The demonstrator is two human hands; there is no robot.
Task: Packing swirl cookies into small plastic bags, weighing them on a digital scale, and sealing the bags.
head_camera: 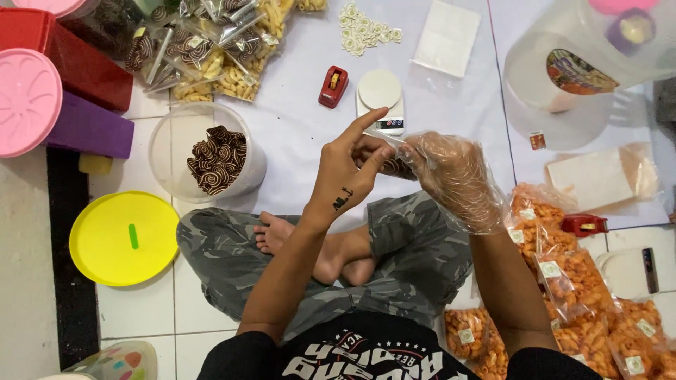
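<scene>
Head view: a person sits cross-legged on a tiled floor (141, 317) and looks down at both hands.
Small bag: a little clear plastic bag (396, 163) with dark swirly snacks inside. Most of it is hidden by the hands.
Where the bag is: up in the air between the 2 hands, above the knees and just in front of the small white scale (380, 102).
Left hand: the bare left hand (345, 179) pinches the top of the bag with thumb and finger. The pointer finger sticks up straight.
Right hand: the right hand (454, 179) wears a loose clear plastic glove. Its fingers are curled around the bag's other side, so it grips the bag too.
Tub: a round clear tub (208, 151) to the left holds brown and white swirl cookies.
Yellow lid: a round yellow lid (125, 238) lies flat on the floor near the tub.
Tape holder: a small red tape holder (333, 86) sits just beside the scale on a white sheet (296, 127).
Orange bags: many filled bags of orange snacks (570, 281) lie by the right arm.
Big jar: a large clear jar (563, 77) lies on its side at the top right.
</scene>
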